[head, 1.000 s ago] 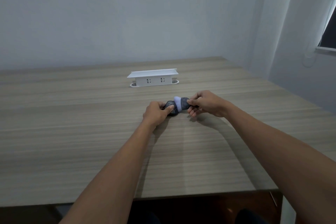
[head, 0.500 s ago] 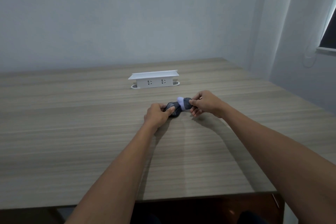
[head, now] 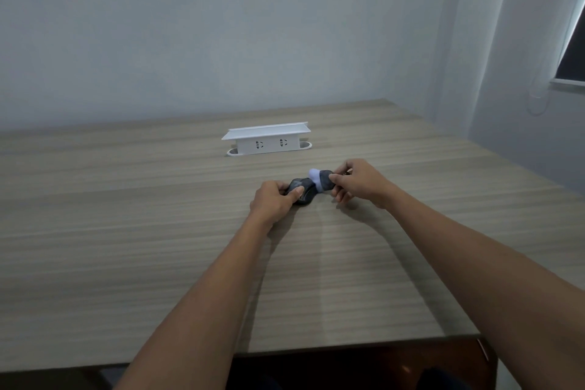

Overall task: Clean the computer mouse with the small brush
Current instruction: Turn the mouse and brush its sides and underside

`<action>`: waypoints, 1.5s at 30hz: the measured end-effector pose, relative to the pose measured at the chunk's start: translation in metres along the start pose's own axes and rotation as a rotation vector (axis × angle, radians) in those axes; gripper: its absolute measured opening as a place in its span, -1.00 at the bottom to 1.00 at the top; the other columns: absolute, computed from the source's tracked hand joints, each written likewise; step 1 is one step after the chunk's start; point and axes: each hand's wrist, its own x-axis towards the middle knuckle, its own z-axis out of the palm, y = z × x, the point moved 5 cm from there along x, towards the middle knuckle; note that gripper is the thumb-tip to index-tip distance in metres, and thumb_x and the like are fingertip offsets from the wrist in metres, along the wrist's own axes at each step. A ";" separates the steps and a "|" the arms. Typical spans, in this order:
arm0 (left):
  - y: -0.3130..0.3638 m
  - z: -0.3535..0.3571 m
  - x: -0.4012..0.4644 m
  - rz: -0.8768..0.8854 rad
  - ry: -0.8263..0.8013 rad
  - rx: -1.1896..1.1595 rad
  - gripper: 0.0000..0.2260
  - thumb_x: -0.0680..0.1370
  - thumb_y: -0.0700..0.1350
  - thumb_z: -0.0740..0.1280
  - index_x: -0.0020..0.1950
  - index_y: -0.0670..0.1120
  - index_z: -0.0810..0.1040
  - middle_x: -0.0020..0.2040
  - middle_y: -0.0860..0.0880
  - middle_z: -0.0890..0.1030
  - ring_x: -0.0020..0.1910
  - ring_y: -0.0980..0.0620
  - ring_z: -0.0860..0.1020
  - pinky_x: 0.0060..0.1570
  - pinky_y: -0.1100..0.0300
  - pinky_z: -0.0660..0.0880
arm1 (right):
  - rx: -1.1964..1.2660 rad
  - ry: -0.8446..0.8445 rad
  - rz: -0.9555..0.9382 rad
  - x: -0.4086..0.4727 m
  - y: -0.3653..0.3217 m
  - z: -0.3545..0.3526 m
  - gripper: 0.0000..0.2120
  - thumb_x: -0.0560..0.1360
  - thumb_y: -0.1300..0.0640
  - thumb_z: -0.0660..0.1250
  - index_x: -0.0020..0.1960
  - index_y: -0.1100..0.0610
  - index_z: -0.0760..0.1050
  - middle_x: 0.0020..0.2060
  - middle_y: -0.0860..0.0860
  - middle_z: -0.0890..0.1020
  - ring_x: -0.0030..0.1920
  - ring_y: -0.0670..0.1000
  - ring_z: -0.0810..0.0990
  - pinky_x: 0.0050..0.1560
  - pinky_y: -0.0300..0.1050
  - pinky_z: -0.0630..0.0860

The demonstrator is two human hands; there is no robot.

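A dark grey computer mouse [head: 304, 194] lies on the wooden table [head: 126, 231], a little right of the middle. My left hand [head: 272, 201] grips its near left side, thumb on top. My right hand [head: 354, 182] pinches a small brush [head: 323, 180] with a dark grey body and a pale lilac tip. The brush rests against the far right end of the mouse. Most of the mouse's underside and left side is hidden by my fingers.
A white power strip box [head: 267, 140] with two sockets stands on the table behind the mouse. The table's near edge [head: 348, 347] runs below my forearms. A wall is behind, and a window frame [head: 569, 73] is at the far right.
The brush has shifted slightly to the right and away along the mouse's far end. My left hand has stayed on the mouse.
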 end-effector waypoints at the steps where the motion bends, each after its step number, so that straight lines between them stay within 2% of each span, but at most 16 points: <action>1: 0.001 0.000 0.000 -0.001 -0.001 -0.002 -0.48 0.31 0.32 0.35 0.12 0.06 0.72 -0.06 0.02 0.76 0.04 -0.09 0.69 0.19 -0.12 0.58 | 0.028 -0.038 -0.002 0.000 0.001 0.000 -0.89 0.62 0.29 0.28 -0.09 0.27 0.50 -0.34 0.21 0.63 -0.49 0.00 0.61 -0.49 -0.18 0.55; 4: 0.002 -0.001 -0.002 0.004 -0.004 -0.003 -0.50 0.33 0.28 0.36 0.15 0.04 0.71 0.01 0.02 0.75 0.08 -0.05 0.68 0.22 -0.10 0.56 | 0.116 -0.213 0.045 -0.002 0.005 -0.001 -0.92 0.59 0.26 0.37 -0.06 0.26 0.52 -0.33 0.19 0.63 -0.43 0.01 0.59 -0.46 -0.18 0.52; 6: 0.002 0.001 -0.003 0.003 0.001 -0.012 -0.54 0.38 0.23 0.38 0.17 0.03 0.71 0.04 0.00 0.75 0.10 -0.05 0.67 0.23 -0.10 0.56 | 0.118 -0.248 0.057 -0.001 0.006 -0.001 -0.92 0.57 0.24 0.39 -0.07 0.26 0.54 -0.32 0.18 0.64 -0.41 0.03 0.58 -0.43 -0.17 0.52; 12: 0.006 0.001 -0.006 0.022 -0.011 0.008 -0.69 0.53 0.14 0.40 0.19 0.04 0.69 0.04 -0.01 0.74 0.09 -0.09 0.67 0.22 -0.07 0.56 | -0.054 0.023 -0.014 0.009 0.003 -0.009 -0.86 0.59 0.25 0.32 -0.14 0.23 0.56 -0.37 0.16 0.64 -0.44 0.05 0.59 -0.47 -0.19 0.54; 14: 0.007 0.000 -0.006 0.036 -0.048 0.020 -0.70 0.57 0.11 0.38 0.23 0.02 0.67 0.06 -0.03 0.74 0.06 -0.13 0.67 0.09 0.03 0.56 | -0.057 0.050 -0.023 0.011 0.005 -0.012 -0.88 0.58 0.23 0.33 -0.07 0.28 0.58 -0.38 0.14 0.65 -0.44 0.06 0.59 -0.47 -0.18 0.53; 16: 0.012 -0.001 -0.009 0.067 -0.097 0.030 -0.71 0.61 0.04 0.36 0.27 -0.06 0.65 0.10 -0.09 0.73 -0.08 -0.06 0.64 -0.07 0.14 0.48 | -0.071 0.092 -0.035 0.012 0.007 -0.020 -0.84 0.56 0.19 0.35 -0.03 0.32 0.59 -0.38 0.11 0.66 -0.44 0.03 0.59 -0.45 -0.18 0.52; 17: 0.015 -0.003 -0.010 0.084 -0.128 0.036 -0.72 0.62 0.00 0.35 0.27 -0.09 0.65 0.11 -0.13 0.72 -0.10 -0.02 0.61 -0.08 0.15 0.48 | -0.086 0.112 -0.042 0.013 0.007 -0.024 -0.82 0.55 0.18 0.36 -0.04 0.33 0.60 -0.37 0.11 0.66 -0.44 0.01 0.58 -0.45 -0.18 0.51; 21: 0.022 -0.006 -0.010 0.079 -0.245 0.063 -0.72 0.62 -0.02 0.35 0.29 -0.07 0.64 0.13 -0.13 0.71 0.13 -0.12 0.66 0.21 0.04 0.53 | -0.120 0.140 -0.054 0.015 0.005 -0.037 -0.78 0.53 0.16 0.39 -0.07 0.35 0.60 -0.35 0.10 0.66 -0.46 -0.03 0.56 -0.44 -0.20 0.48; 24: 0.024 -0.005 -0.007 0.090 -0.297 0.096 -0.70 0.61 0.03 0.37 0.30 -0.02 0.64 0.14 -0.07 0.71 0.19 -0.07 0.64 0.33 -0.03 0.51 | -0.136 0.134 -0.064 0.018 0.002 -0.041 -0.78 0.54 0.15 0.39 -0.06 0.33 0.61 -0.35 0.08 0.65 -0.44 -0.03 0.55 -0.41 -0.19 0.49; 28: 0.032 -0.004 -0.016 0.127 -0.356 0.080 -0.54 0.47 0.14 0.51 0.32 0.01 0.62 0.16 0.01 0.69 0.16 0.02 0.63 0.25 0.09 0.54 | -0.169 0.092 -0.077 0.019 0.000 -0.041 -0.80 0.57 0.15 0.37 -0.03 0.31 0.61 -0.33 0.09 0.65 -0.41 -0.02 0.56 -0.37 -0.18 0.51; 30: 0.034 -0.001 -0.019 0.143 -0.361 0.071 -0.52 0.41 0.09 0.58 0.29 0.01 0.63 0.13 0.00 0.70 0.14 0.00 0.64 0.19 0.08 0.56 | -0.175 0.055 -0.089 0.019 -0.001 -0.039 -0.80 0.59 0.15 0.36 0.00 0.30 0.61 -0.30 0.11 0.65 -0.38 0.00 0.56 -0.35 -0.17 0.52; 32: 0.037 0.001 -0.021 0.158 -0.364 0.072 -0.55 0.43 0.02 0.57 0.29 -0.01 0.63 0.16 -0.02 0.69 0.18 -0.02 0.62 0.15 0.12 0.55 | -0.181 0.018 -0.101 0.018 -0.002 -0.036 -0.80 0.60 0.15 0.36 0.03 0.31 0.61 -0.31 0.10 0.64 -0.39 -0.01 0.55 -0.35 -0.19 0.52; 35: 0.042 0.001 -0.022 0.175 -0.389 0.098 -0.57 0.50 -0.06 0.52 0.35 -0.04 0.60 0.21 -0.05 0.67 0.23 -0.02 0.60 0.05 0.33 0.48 | -0.199 -0.010 -0.105 0.016 -0.004 -0.035 -0.81 0.60 0.17 0.36 0.03 0.31 0.62 -0.33 0.08 0.62 -0.43 -0.06 0.52 -0.40 -0.24 0.49; 37: 0.042 -0.001 -0.020 0.166 -0.405 0.116 -0.57 0.53 -0.09 0.49 0.40 -0.04 0.56 0.24 -0.06 0.65 0.25 -0.01 0.58 0.02 0.34 0.48 | -0.213 -0.024 -0.099 0.014 -0.005 -0.037 -0.80 0.59 0.16 0.36 0.03 0.31 0.62 -0.34 0.07 0.62 -0.43 -0.07 0.51 -0.41 -0.24 0.48; 40: 0.036 -0.005 -0.014 0.132 -0.378 0.139 -0.51 0.55 -0.11 0.47 0.48 -0.05 0.49 0.31 -0.10 0.60 0.30 -0.02 0.55 0.16 0.20 0.44 | -0.215 -0.036 -0.067 0.013 -0.006 -0.043 -0.79 0.58 0.16 0.37 0.00 0.33 0.63 -0.35 0.07 0.61 -0.44 -0.06 0.49 -0.42 -0.23 0.46; 45: 0.028 -0.007 -0.010 0.116 -0.256 0.122 -0.45 0.54 -0.13 0.47 0.51 -0.13 0.42 0.41 -0.08 0.53 0.36 -0.01 0.49 0.31 0.13 0.40 | -0.194 -0.059 -0.004 0.009 -0.006 -0.049 -0.74 0.55 0.16 0.38 -0.07 0.40 0.61 -0.36 0.10 0.58 -0.46 -0.04 0.44 -0.43 -0.22 0.41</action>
